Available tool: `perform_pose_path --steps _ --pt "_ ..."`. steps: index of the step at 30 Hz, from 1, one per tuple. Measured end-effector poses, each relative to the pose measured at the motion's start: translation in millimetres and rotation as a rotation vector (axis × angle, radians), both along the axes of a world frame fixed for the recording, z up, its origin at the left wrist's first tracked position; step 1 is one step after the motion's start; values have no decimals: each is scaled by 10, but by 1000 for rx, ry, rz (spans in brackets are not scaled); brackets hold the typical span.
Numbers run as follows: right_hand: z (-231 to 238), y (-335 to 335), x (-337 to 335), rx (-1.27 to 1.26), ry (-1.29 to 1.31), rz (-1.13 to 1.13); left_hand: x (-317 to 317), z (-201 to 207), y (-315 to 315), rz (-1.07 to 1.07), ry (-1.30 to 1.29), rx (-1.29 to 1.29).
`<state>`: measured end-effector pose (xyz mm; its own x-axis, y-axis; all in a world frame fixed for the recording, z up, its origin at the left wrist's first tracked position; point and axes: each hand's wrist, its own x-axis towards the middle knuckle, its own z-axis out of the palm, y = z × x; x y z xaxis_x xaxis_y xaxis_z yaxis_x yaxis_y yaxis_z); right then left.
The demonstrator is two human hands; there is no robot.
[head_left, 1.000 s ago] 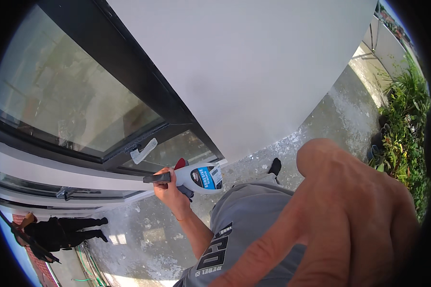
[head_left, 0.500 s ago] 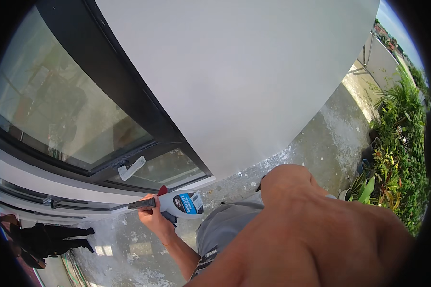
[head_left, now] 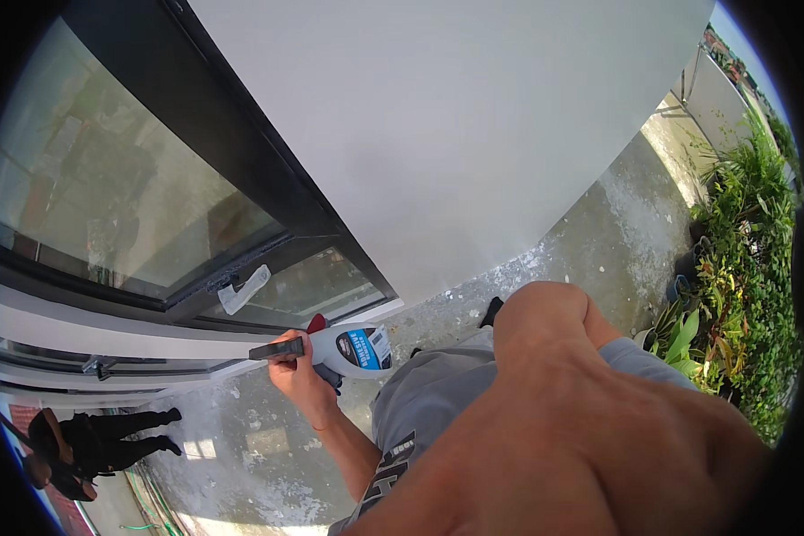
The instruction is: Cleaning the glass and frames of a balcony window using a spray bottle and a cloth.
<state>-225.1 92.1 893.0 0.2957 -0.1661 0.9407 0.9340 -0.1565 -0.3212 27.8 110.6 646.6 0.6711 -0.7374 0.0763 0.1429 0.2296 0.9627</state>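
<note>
Largest in view: a pale white wall [head_left: 473,134], filling the upper middle. Left of the wall, a dark-framed window [head_left: 125,205] with reflective glass and a white handle [head_left: 244,290] on its lower frame. Below the wall, a stained concrete floor [head_left: 590,241], running out to the right. Far right of the wall, a bed of green plants [head_left: 750,277] along the floor's edge.

Very close to the lens, below the wall at lower right, the right hand [head_left: 581,429], a big blurred mass of back and knuckles; cannot tell whether those fingers are curled or spread, nor whether anything is held. Beneath it, grey shorts [head_left: 429,402] with a dark print.

Below the wall's lower left corner, just under the window, the left hand [head_left: 299,375], fingers wrapped tight around a white spray bottle [head_left: 353,348] with a blue label and what looks like a red trigger. Also pinched in the same fist, a flat dark tool [head_left: 277,349], possibly a scraper blade, poking left toward the window sill.

Far lower left of the wall, beyond the sill, another person in dark clothing [head_left: 89,447], small and bent by the lens.
</note>
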Motion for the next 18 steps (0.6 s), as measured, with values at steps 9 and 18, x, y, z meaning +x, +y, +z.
perform_pose_path --steps 9,18 --pt "-140 -261 62 41 138 1 80 69 190 120 70 146" --pt "-2053 -666 650 -55 1306 -641 -424 179 -148 -289 204 -25"
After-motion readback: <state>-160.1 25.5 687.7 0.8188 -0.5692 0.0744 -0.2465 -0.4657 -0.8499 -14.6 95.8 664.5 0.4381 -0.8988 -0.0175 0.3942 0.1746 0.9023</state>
